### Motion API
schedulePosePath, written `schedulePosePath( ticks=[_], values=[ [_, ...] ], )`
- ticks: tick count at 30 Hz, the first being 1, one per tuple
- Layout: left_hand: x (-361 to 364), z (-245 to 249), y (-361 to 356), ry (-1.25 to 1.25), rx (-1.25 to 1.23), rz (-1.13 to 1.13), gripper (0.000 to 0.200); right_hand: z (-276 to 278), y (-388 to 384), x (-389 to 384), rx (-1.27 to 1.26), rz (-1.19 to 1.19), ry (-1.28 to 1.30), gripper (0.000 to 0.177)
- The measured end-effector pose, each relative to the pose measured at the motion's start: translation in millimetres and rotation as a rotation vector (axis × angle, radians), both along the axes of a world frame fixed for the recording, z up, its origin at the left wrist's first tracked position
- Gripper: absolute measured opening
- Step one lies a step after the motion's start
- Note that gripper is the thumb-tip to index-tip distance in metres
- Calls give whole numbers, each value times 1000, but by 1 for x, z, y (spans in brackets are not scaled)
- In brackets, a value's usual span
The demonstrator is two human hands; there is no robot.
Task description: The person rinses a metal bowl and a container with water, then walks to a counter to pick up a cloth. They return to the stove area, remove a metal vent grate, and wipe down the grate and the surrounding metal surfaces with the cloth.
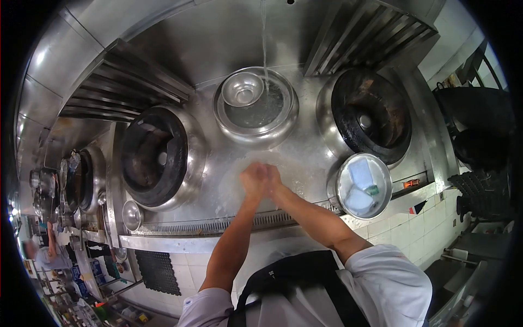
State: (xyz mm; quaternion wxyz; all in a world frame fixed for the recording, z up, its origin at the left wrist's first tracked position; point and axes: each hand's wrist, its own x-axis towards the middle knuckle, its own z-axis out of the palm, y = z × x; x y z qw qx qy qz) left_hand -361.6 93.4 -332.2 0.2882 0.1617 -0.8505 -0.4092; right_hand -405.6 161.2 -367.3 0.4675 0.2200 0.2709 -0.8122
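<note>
My left hand [253, 179] and my right hand [271, 179] are pressed together, fingers closed against each other, over the wet steel stove top [305, 158]. Neither hand holds an object that I can see. Just beyond them a large steel basin [256, 111] holds water, with a smaller steel bowl [242, 89] resting inside it at the back left. A thin stream of water [265, 43] falls from above into the basin's right side. My forearms are bare, and I wear white sleeves and a dark apron.
An empty wok burner ring [155, 155] lies to the left and another blackened burner [370, 114] to the right. A round steel container [364, 185] with cloths and a sponge sits near right. A small steel bowl [132, 214] rests at the front left. Another person [46, 250] stands far left.
</note>
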Motion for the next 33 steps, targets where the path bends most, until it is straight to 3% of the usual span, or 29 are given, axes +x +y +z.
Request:
schedulePosePath(
  ticks=[5, 8, 12, 17, 21, 23, 27, 29, 32, 33],
  values=[
    [11, -23, 1, -65, 46, -68, 4, 16, 7, 10, 110, 34, -91, 24],
    [20, -25, 1, -55, 10, -141, 4, -66, 2, 16, -254, 111, -128, 19],
    [32, -22, 1, -10, -44, -241, 15, -109, 2, 34, -119, 117, -113, 21],
    [41, -19, -6, -54, -90, -352, 15, -68, 8, 41, -13, 125, -149, 31],
    [39, 5, -19, 83, -132, -475, 16, -49, 3, 36, -37, 111, -151, 40],
    [33, 13, -27, 184, -119, -488, 16, -60, -3, 35, -150, 91, -146, 45],
    [30, 23, -29, 151, -118, -472, 16, -83, -18, 42, -531, 53, -110, 54],
    [28, 10, -30, 172, -67, -428, 16, -64, -16, 41, -487, 59, -101, 59],
    [32, -2, -39, 103, -154, -356, 14, 1, -3, 33, 89, 147, -121, 25],
    [33, -10, -36, 59, -102, -224, 13, -3, -5, 29, 197, 130, -74, 24]
  ],
)
